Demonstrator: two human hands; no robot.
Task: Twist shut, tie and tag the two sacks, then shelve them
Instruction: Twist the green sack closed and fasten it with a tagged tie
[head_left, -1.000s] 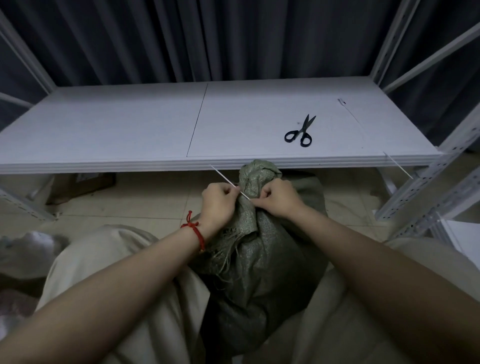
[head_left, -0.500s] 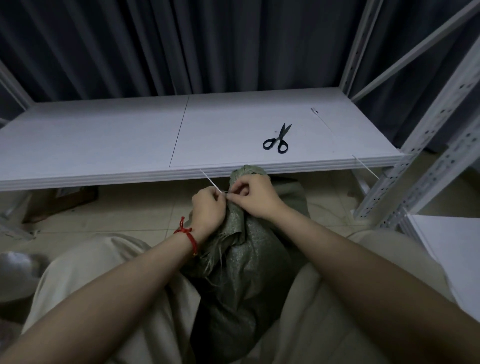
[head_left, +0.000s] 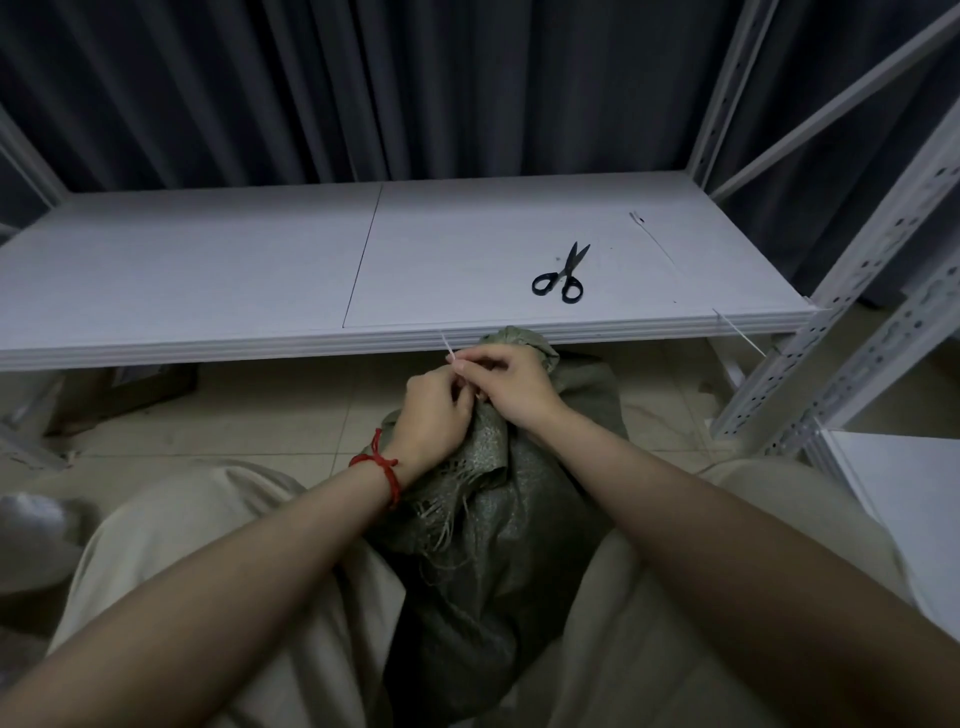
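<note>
Both hands are closed at the neck of the green woven sack (head_left: 493, 525). Right hand (head_left: 511, 387): thumb and forefinger pinch a thin white tie (head_left: 447, 347) just below its free end, other fingers curled. Left hand (head_left: 434, 418): fingers curled round the gathered neck, knuckles against the right hand's fingertips. The tie's free end points up and away to the left. Its run round the neck is hidden by the hands.

The sack stands upright on the tiled floor between the seated person's knees, long axis vertical. Its bunched top shows above the right hand, just under the shelf's front lip. Fabric: coarse plastic weave, frayed threads below the left wrist. Red cord bracelet (head_left: 382, 467) on that wrist.

Outward:
- White shelf board (head_left: 208, 270), smooth, with one seam.
- Black-handled scissors (head_left: 561, 273) lying flat, tips pointing away.
- Second white strip (head_left: 737, 335) overhanging the right front corner.
- Perforated white uprights (head_left: 831, 343).
- Dark pleated curtain (head_left: 415, 88).
</note>
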